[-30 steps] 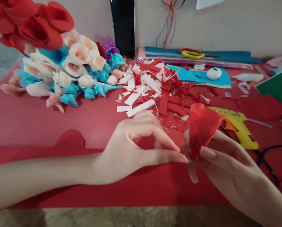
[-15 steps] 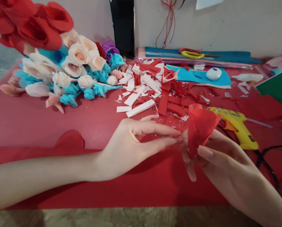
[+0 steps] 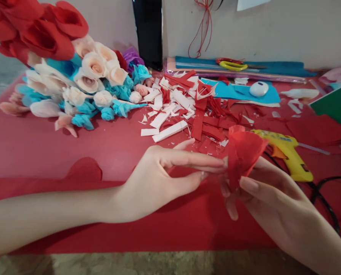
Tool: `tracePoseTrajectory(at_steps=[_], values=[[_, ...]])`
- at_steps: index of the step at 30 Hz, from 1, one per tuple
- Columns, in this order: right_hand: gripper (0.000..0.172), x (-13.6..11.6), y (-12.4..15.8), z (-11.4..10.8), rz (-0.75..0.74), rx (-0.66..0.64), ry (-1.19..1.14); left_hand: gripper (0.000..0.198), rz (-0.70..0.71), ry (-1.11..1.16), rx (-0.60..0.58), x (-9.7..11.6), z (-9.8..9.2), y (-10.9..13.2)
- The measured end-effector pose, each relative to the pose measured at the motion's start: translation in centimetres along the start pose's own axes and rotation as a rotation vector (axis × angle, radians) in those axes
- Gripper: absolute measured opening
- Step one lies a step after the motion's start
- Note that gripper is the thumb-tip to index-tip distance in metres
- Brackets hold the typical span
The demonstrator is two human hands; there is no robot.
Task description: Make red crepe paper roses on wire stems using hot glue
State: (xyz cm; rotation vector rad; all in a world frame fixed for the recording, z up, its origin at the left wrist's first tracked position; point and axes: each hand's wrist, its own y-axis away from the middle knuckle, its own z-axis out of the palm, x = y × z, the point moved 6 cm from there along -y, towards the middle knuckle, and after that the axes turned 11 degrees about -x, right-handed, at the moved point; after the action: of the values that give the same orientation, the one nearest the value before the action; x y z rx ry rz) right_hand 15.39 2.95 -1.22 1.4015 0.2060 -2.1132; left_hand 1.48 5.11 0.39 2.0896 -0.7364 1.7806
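The right hand's (image 3: pixel 276 194) fingers are pinching a red paper flower (image 3: pixel 243 156) low on its narrow end, just left of the yellow glue gun (image 3: pixel 290 152), while the left hand (image 3: pixel 161 172), holding nothing visible, is stretching its fingers toward that flower, thumb apart; contact cannot be told. Red and white paper scraps (image 3: pixel 197 122) are crowding the surface (image 3: pixel 113 141) left of and behind the glue gun, with a flower pile (image 3: pixel 94 65) lying farther left. Scissors (image 3: pixel 233 66) are resting well behind the gun, and a black cable (image 3: pixel 329 209) is looping in front of it, beside the right hand.
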Motion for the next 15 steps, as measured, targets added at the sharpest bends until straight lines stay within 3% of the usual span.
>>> tracePoseTrajectory(at_steps=[5,12,15], values=[[0.014,-0.1,0.0,-0.1,0.004,-0.005,0.024,0.038,0.011,-0.040,0.012,0.3,-0.1,-0.1],[0.011,0.0,-0.1,-0.3,-0.009,0.002,0.071,0.021,-0.068,0.028,0.099,-0.6,-1.3,-0.8],[0.010,0.1,0.0,-0.4,0.002,0.007,0.099,0.010,-0.053,0.003,0.076,-0.5,-1.6,-1.1]])
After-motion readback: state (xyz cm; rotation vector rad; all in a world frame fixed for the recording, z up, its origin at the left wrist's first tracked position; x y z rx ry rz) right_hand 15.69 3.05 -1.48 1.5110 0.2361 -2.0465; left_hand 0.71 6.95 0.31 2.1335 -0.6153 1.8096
